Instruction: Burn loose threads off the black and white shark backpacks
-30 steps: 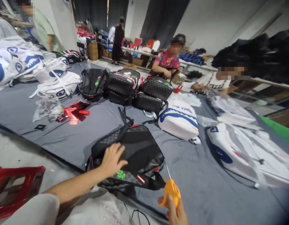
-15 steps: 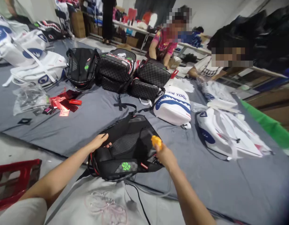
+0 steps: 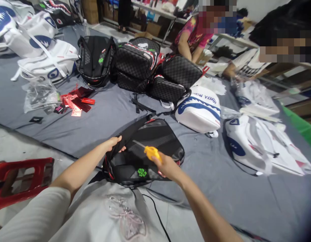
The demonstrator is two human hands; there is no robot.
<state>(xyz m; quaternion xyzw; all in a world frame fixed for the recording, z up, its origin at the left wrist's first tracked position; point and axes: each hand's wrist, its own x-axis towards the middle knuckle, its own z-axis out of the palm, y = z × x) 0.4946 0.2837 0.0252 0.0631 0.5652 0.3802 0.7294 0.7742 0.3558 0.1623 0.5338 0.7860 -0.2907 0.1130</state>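
A black backpack (image 3: 160, 134) lies in front of me with its straps and padded back facing up. Green printed shapes (image 3: 141, 172) mark its near side. My left hand (image 3: 114, 144) is closed around one of its black shoulder straps (image 3: 129, 134), at the left side of the bag. In my right hand (image 3: 167, 164) is a yellow air blow gun (image 3: 152, 153), whose thin metal nozzle points left across the backpack toward that strap. The fingers on the gun's far side are partly hidden.
Black checkered backpacks (image 3: 135, 62) and a white backpack (image 3: 199, 111) stand beyond. Red tags (image 3: 76, 102) and clear plastic bags (image 3: 41, 95) lie left, more white bags (image 3: 261, 144) right. Two people work across the grey-covered table (image 3: 70, 134). A red stool (image 3: 42, 181) stands lower left.
My right hand has swung the air blow gun left over the backpack, from its right edge toward the strap. My left hand keeps its grip. The view has shifted.
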